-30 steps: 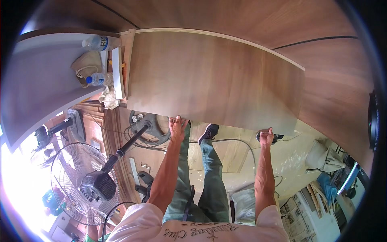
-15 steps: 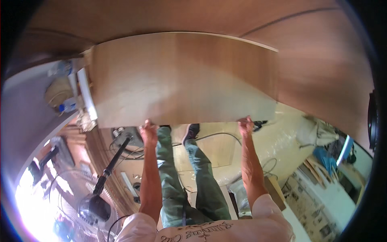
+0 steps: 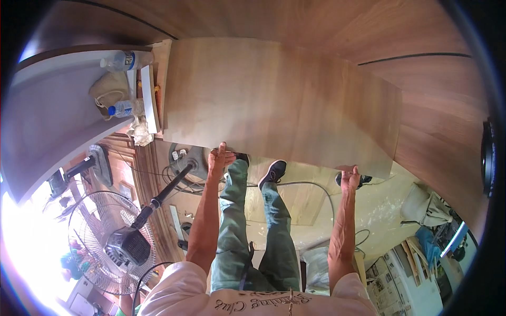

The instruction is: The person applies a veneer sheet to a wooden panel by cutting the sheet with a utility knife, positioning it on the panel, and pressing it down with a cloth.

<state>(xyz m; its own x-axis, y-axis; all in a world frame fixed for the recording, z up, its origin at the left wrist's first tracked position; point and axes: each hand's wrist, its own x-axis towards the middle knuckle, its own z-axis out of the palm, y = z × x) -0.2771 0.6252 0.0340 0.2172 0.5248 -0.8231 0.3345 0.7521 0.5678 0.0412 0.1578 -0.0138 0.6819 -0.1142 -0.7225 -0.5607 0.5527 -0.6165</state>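
Note:
A wide, flat wooden board (image 3: 279, 100) with light brown grain lies in front of me, against brown wood panels at its far side. My left hand (image 3: 219, 158) is at the near edge, left of the middle, with one digit up on the edge and the others curled below it. Farther right along that edge, my right hand (image 3: 349, 179) grips the board near its right corner. The fingertips under the board are hidden from view.
At the left, plastic bottles (image 3: 122, 108) and a tan cap-like item (image 3: 108, 89) rest on a shelf. A black fan (image 3: 128, 246) stands lower left, its base beside my feet. Cables (image 3: 311, 185) cross the floor. A grey-beige bag (image 3: 421, 205) lies right.
The board and both hands appear farther right in view, and the board's right end has come nearer. My left hand's fingers have shifted on the edge. The view itself has moved too.

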